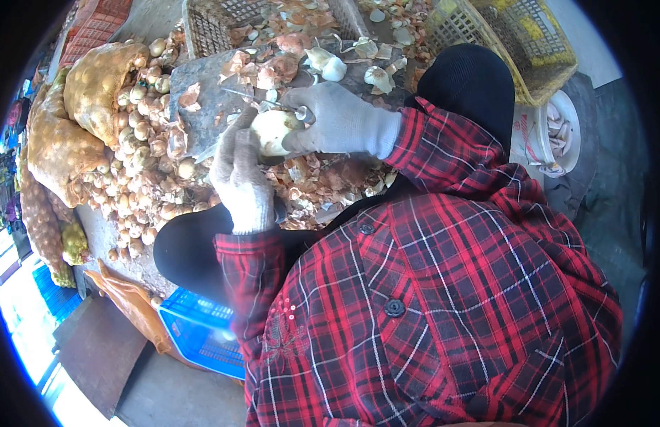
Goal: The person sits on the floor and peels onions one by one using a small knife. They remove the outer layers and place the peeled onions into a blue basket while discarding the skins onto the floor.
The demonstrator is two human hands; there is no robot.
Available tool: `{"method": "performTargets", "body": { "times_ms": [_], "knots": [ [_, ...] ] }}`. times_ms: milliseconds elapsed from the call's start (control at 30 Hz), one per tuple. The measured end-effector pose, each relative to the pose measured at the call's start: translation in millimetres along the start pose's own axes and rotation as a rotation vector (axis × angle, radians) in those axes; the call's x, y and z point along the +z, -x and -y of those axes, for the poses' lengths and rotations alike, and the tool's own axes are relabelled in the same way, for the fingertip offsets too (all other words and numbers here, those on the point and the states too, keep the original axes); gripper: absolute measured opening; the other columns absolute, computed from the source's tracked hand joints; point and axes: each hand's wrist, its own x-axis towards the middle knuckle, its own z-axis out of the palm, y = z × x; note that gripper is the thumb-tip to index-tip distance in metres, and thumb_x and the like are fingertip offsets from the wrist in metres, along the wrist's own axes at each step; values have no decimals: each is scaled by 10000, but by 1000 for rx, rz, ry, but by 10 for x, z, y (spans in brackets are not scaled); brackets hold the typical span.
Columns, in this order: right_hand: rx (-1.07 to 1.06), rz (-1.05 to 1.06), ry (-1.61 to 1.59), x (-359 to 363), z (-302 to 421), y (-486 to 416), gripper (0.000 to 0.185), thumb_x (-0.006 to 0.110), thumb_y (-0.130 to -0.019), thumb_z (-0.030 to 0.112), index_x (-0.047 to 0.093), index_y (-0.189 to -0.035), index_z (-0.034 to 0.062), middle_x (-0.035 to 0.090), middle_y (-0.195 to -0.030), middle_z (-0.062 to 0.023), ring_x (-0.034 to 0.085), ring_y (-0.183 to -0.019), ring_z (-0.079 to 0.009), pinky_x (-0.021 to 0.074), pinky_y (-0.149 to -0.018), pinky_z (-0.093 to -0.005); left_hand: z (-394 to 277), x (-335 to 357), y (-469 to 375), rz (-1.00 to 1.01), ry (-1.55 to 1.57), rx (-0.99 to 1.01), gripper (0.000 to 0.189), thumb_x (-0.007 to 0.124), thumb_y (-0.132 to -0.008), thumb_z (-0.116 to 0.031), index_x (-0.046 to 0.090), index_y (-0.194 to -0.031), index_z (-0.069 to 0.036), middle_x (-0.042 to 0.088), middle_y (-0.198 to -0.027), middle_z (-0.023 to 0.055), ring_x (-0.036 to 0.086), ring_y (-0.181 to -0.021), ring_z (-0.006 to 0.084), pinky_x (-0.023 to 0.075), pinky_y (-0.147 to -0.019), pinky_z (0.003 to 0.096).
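My left hand (pixel 242 165), in a soiled pale glove, holds the left side of a peeled onion (pixel 274 132). From the other side my right hand (pixel 330 120), gloved in light grey, steadies the same onion with its thumb and also grips a small knife (pixel 255 97). The knife's thin blade points left, above the onion. Both hands are over the near edge of a grey board (pixel 202 128) strewn with papery skins. Farther back on the board lie a whitish onion (pixel 333 69) and another partly peeled onion (pixel 379 79).
Unpeeled onions (pixel 143 160) are heaped at left beside filled mesh sacks (pixel 103 91). Loose skins (pixel 330 184) lie below the board. A yellow crate (pixel 543 53) and a white bucket (pixel 530 133) stand at right, a blue basket (pixel 202 331) at lower left.
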Motion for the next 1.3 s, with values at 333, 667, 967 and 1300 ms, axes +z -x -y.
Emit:
{"method": "performTargets", "body": {
  "times_ms": [333, 667, 967, 1300],
  "knots": [
    [-120, -97, 33, 0, 21, 10, 601, 801, -710, 403, 624, -1117, -3, 686, -945, -166, 675, -908, -297, 517, -829, -373, 38, 29, 1, 81, 217, -59, 527, 634, -907, -199, 460, -1341, 44, 588, -1176, 142, 595, -1036, 201, 489, -922, 332],
    [25, -44, 98, -100, 144, 7, 535, 806, -704, 401, 622, -1051, 37, 683, -883, -137, 674, -859, -290, 510, -787, -376, 73, 64, 12, 46, 373, -42, 486, 635, -906, -132, 454, -1321, 47, 584, -1181, 163, 599, -1049, 216, 491, -925, 342],
    [-21, -71, -55, -19, 8, -14, 416, 778, -749, 324, 636, -1002, 26, 677, -843, -127, 671, -800, -242, 524, -747, -363, 219, 74, -12, 0, 559, -64, 391, 618, -921, -151, 487, -1273, -39, 591, -1164, 168, 616, -1022, 274, 574, -805, 444],
    [325, -174, -222, -358, 52, -38, 332, 737, -822, 186, 605, -1077, 20, 655, -814, -85, 592, -587, -106, 461, -475, -242, 254, -48, -72, -102, 733, -56, 566, 683, -875, -239, 434, -1330, -12, 547, -1191, 170, 578, -1080, 310, 543, -879, 477]
  ]
}}
